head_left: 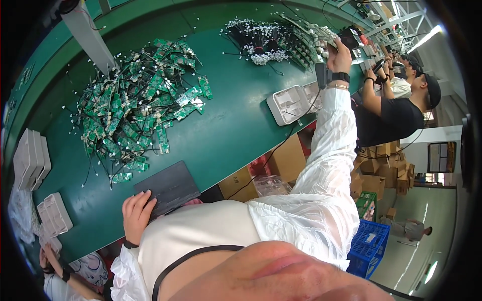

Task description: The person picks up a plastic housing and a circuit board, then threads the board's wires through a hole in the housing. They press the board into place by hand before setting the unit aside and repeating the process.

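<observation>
Green circuit boards (135, 108) heaped unsorted mid-bench, untouched; left hand (136, 214) resting with fingers together on dark pad (168, 188), right hand (340, 56) clamped on far wire-harness bundle (306, 37).

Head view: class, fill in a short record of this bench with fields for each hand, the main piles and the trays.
left hand: rests on the edge of a dark flat pad
right hand: raised at the far bench end, fingers around a white-tipped wire bundle
main pile: green circuit boards with wires
second pile: black wires with white connectors
trays: white moulded trays by the bench edge
surface: green bench
</observation>
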Demonstrator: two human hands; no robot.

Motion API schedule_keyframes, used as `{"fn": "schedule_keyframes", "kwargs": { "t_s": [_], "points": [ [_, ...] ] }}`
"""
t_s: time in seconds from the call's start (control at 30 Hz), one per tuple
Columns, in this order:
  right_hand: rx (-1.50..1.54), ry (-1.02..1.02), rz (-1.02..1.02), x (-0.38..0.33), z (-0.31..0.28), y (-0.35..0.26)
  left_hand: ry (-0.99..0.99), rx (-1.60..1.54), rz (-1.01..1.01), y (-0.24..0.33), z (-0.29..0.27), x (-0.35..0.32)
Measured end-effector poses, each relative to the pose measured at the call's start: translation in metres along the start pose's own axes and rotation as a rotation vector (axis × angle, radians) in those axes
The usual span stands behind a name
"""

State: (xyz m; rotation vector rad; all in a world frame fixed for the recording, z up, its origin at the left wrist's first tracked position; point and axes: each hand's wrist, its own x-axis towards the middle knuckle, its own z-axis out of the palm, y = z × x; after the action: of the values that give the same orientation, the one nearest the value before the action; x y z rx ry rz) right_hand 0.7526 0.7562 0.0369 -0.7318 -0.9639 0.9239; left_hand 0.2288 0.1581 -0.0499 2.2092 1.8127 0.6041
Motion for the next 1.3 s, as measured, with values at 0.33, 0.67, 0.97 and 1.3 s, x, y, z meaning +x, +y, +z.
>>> {"fn": "schedule_keyframes", "kwargs": {
  "t_s": [0.33,0.67,0.97,1.3],
  "points": [
    [0.146,-0.068,0.161,-0.006,-0.09,-0.061,0.048,-0.055,-0.001,0.011,-0.005,-0.002],
    [0.191,-0.398,0.196,-0.177,0.029,-0.21,0.111,-0.058,0.037,0.007,0.0,-0.01],
    [-0.836,-1.046,-0.241,-0.416,0.191,-0.196,0.195,0.022,0.001,0.007,0.003,-0.021],
    [-1.052,-1.398,-0.73,-0.49,0.239,-0.14,0.235,0.152,-0.009,0.014,0.009,-0.046]
  ]
}}
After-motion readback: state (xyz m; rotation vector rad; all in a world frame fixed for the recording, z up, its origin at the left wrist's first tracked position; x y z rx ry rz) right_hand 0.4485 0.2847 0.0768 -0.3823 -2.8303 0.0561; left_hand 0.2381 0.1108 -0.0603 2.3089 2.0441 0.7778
